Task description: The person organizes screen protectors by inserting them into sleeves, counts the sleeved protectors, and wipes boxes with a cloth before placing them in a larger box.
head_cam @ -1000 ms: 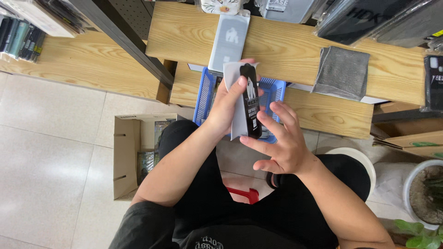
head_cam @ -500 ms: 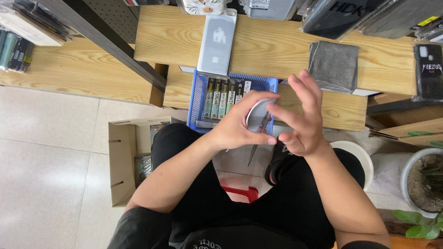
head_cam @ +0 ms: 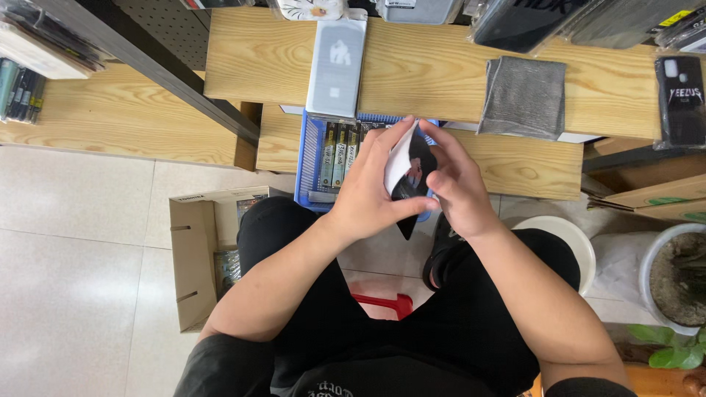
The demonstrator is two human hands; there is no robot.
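Black phone case (head_cam: 413,176) with its white sleeve sits clamped between our left hand (head_cam: 371,195) and right hand (head_cam: 454,187), fingers closed on it above the blue basket (head_cam: 309,165). We judge insertion underway; aligning edges comes next. Beyond lies the wooden counter (head_cam: 434,70).

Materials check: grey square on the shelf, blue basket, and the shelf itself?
Grey square: looks like soft cloth, matte, fuzzy weave, limp edges. Blue basket: likely moulded plastic, slotted walls with slight sheen. Shelf: pale wood or wood-look laminate, grain lines visible; can't tell which.
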